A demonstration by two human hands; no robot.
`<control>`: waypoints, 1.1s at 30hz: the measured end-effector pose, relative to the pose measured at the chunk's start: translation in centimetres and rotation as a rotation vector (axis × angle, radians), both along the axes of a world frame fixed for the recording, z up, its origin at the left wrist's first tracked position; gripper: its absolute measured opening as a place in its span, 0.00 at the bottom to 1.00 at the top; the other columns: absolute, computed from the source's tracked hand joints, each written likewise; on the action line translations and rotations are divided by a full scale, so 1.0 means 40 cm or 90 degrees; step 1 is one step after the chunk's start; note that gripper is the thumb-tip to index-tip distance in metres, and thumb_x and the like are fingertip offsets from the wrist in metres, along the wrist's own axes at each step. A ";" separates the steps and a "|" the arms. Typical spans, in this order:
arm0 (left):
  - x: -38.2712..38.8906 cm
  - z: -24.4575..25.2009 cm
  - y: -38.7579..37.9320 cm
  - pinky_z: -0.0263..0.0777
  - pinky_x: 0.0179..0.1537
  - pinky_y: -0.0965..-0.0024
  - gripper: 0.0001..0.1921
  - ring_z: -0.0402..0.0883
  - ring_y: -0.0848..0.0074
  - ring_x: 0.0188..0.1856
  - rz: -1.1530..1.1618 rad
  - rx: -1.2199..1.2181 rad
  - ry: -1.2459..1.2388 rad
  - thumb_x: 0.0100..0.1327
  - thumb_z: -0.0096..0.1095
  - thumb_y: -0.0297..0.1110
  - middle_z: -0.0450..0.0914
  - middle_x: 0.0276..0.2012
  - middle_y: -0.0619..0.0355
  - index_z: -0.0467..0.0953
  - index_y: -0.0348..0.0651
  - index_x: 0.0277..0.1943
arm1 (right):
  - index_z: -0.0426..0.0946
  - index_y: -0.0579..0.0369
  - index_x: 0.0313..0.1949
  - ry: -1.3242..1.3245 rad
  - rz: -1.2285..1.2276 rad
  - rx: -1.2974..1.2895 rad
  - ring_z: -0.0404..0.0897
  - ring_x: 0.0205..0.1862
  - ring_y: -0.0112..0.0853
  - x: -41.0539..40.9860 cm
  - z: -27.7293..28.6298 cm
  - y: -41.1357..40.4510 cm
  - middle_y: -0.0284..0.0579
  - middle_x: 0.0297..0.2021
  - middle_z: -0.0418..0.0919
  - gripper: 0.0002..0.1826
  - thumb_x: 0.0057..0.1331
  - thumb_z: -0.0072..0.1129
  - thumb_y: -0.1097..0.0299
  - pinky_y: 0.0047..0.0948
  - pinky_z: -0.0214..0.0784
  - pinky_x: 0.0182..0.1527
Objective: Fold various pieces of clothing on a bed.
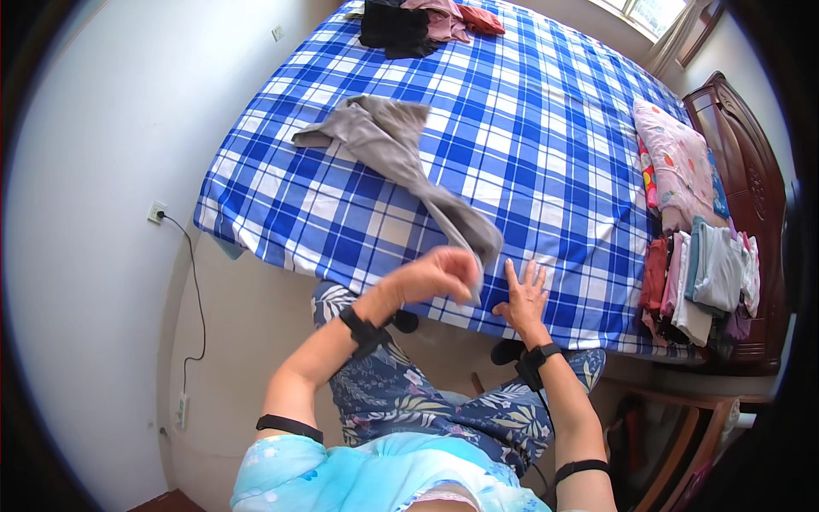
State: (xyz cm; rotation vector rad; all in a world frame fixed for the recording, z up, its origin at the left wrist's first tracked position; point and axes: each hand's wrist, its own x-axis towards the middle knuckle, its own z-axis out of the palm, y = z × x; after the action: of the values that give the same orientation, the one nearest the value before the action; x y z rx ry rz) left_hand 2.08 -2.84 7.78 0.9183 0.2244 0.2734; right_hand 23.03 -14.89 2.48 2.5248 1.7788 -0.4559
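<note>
A grey-brown garment stretches slantwise over the blue and white checked bed sheet, its far part spread out and its near part bunched. My left hand is curled around the garment's near end, close to the front edge of the bed. The fabric narrows and twists towards that hand, and part of it looks blurred. To the right, my right hand rests on the sheet with its fingers spread. Nothing is in it, and it lies a little apart from the cloth.
Black, pink and red clothes lie heaped at the bed's far side. Folded clothes stand in a row on the right, beside a pink patterned pillow and the wooden headboard. A cable hangs from the left wall socket.
</note>
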 end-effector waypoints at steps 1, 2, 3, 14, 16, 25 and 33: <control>0.017 0.010 -0.070 0.72 0.32 0.78 0.10 0.77 0.81 0.29 -0.094 0.007 -0.008 0.49 0.68 0.19 0.75 0.28 0.62 0.74 0.38 0.33 | 0.56 0.37 0.69 -0.005 0.001 -0.007 0.46 0.70 0.65 0.007 -0.004 -0.004 0.64 0.69 0.47 0.53 0.42 0.74 0.67 0.71 0.56 0.57; 0.031 0.029 -0.135 0.72 0.33 0.78 0.10 0.76 0.82 0.29 -0.173 -0.029 -0.020 0.49 0.69 0.20 0.76 0.28 0.63 0.74 0.37 0.32 | 0.57 0.38 0.68 -0.014 -0.001 0.015 0.46 0.70 0.63 0.017 -0.029 -0.008 0.62 0.69 0.47 0.46 0.48 0.65 0.71 0.71 0.54 0.59; 0.042 0.029 -0.192 0.71 0.33 0.80 0.11 0.76 0.84 0.30 -0.238 -0.064 -0.022 0.48 0.70 0.20 0.76 0.28 0.64 0.74 0.38 0.33 | 0.59 0.39 0.67 -0.023 -0.002 0.037 0.45 0.71 0.61 0.024 -0.049 -0.016 0.59 0.70 0.48 0.40 0.54 0.55 0.76 0.70 0.52 0.60; 0.042 0.049 -0.372 0.66 0.29 0.80 0.15 0.72 0.86 0.28 -0.328 -0.035 0.007 0.49 0.74 0.27 0.72 0.24 0.65 0.68 0.42 0.29 | 0.76 0.61 0.46 0.734 -0.241 0.190 0.76 0.48 0.41 -0.063 0.023 -0.219 0.50 0.45 0.77 0.15 0.63 0.52 0.67 0.33 0.66 0.52; 0.056 0.065 -0.382 0.65 0.27 0.80 0.16 0.71 0.86 0.26 -0.340 -0.025 -0.011 0.49 0.75 0.27 0.69 0.22 0.67 0.67 0.42 0.28 | 0.78 0.61 0.43 1.053 -0.451 0.129 0.76 0.43 0.27 -0.073 0.047 -0.244 0.40 0.42 0.79 0.12 0.64 0.51 0.69 0.27 0.68 0.47; 0.023 0.048 -0.374 0.71 0.39 0.78 0.14 0.76 0.82 0.37 -0.311 0.111 0.079 0.52 0.70 0.27 0.77 0.35 0.61 0.76 0.37 0.42 | 0.79 0.59 0.38 0.829 -0.381 0.395 0.75 0.31 0.17 0.146 0.174 -0.310 0.32 0.31 0.79 0.08 0.66 0.48 0.77 0.16 0.67 0.35; -0.032 -0.091 -0.212 0.73 0.38 0.77 0.18 0.78 0.79 0.35 0.215 0.284 0.398 0.56 0.67 0.26 0.77 0.33 0.57 0.72 0.34 0.49 | 0.76 0.63 0.47 0.705 -0.451 0.538 0.79 0.35 0.22 0.374 0.251 -0.608 0.38 0.38 0.81 0.12 0.70 0.45 0.74 0.21 0.72 0.40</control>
State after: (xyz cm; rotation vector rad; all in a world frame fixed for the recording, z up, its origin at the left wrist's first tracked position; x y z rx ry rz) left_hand 0.82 -11.32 4.13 1.3950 0.9294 0.3492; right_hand 37.98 -39.23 12.52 3.9970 1.2044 -1.7077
